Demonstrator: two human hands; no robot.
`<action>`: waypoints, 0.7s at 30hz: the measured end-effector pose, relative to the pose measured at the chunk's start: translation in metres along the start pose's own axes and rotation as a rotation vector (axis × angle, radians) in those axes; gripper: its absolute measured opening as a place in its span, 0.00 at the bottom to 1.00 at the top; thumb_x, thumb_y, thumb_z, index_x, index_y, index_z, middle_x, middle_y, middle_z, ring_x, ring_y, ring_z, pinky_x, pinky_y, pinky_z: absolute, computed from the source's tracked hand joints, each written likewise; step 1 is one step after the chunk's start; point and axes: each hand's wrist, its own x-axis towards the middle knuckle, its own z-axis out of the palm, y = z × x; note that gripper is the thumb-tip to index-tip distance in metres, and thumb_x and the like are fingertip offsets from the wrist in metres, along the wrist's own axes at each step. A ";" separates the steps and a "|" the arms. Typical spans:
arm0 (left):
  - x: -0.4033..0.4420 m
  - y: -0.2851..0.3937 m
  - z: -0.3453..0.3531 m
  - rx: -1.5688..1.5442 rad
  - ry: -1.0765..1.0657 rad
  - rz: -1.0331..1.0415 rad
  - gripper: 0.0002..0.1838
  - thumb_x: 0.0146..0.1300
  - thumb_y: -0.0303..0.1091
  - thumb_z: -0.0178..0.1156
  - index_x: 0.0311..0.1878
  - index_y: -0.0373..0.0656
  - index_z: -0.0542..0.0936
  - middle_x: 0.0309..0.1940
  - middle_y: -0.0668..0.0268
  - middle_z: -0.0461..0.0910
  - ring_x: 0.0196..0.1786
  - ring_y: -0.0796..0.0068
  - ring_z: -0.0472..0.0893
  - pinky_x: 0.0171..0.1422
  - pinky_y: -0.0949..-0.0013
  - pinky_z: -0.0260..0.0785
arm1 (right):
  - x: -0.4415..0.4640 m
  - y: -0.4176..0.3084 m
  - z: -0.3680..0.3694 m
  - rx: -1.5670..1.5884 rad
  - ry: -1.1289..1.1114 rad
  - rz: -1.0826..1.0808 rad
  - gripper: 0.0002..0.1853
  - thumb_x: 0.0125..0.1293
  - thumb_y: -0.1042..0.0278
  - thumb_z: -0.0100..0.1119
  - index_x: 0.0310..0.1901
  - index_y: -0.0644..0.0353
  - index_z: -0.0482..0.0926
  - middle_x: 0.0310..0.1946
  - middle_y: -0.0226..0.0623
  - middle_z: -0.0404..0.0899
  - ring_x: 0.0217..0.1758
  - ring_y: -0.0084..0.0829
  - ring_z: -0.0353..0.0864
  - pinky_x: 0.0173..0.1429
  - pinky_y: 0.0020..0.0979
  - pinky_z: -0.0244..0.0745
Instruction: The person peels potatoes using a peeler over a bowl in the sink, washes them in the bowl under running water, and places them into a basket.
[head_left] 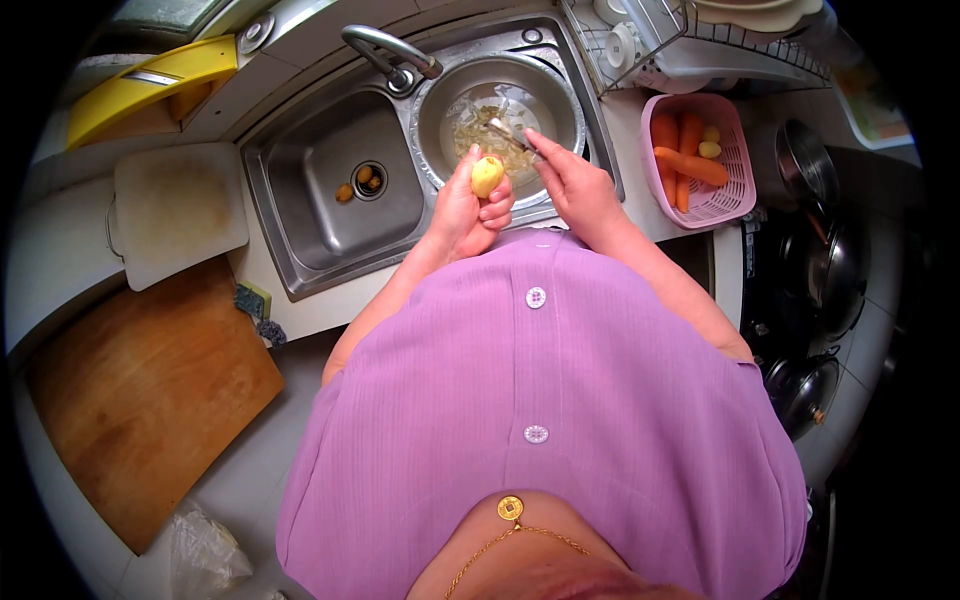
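My left hand [462, 215] is closed around a small yellow potato [487, 178], mostly peeled, at the near rim of a round metal basin [428, 120]. To its right, my right hand [582, 195] grips a peeler [513, 135], its head pointing over the basin and apart from the potato. Peelings [480, 128] lie in the bottom of the basin, which stands in the right-hand sink bowl. Several small unpeeled potatoes [344, 192] sit around the drain of the left sink bowl [310, 225].
A pink basket [740, 195] on the right holds carrots [690, 165] and peeled potatoes [709, 149]. The faucet [385, 50] arches behind the bowls. A dish rack [720, 70] stands at back right, pans [835, 270] below it. Cutting boards [180, 215] and a sponge [252, 299] lie left.
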 end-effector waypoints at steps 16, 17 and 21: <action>-0.005 0.004 0.011 0.160 0.062 0.218 0.16 0.73 0.49 0.43 0.39 0.47 0.69 0.21 0.66 0.66 0.17 0.83 0.57 0.20 0.79 0.50 | -0.006 0.013 0.011 0.278 -0.080 0.141 0.20 0.67 0.69 0.53 0.61 0.51 0.71 0.49 0.44 0.79 0.49 0.42 0.81 0.51 0.32 0.75; -0.007 0.006 0.014 0.168 0.026 0.242 0.16 0.73 0.49 0.43 0.39 0.47 0.69 0.20 0.66 0.65 0.17 0.83 0.56 0.20 0.79 0.50 | -0.009 0.021 0.017 0.320 -0.033 0.176 0.20 0.68 0.67 0.52 0.61 0.49 0.70 0.48 0.44 0.79 0.46 0.44 0.81 0.47 0.35 0.76; -0.001 0.007 0.006 0.204 0.041 0.266 0.15 0.73 0.48 0.43 0.45 0.46 0.70 0.28 0.66 0.71 0.20 0.81 0.63 0.24 0.79 0.55 | -0.003 0.015 0.010 0.305 -0.006 0.194 0.19 0.67 0.66 0.54 0.60 0.51 0.72 0.46 0.46 0.80 0.45 0.45 0.81 0.46 0.36 0.76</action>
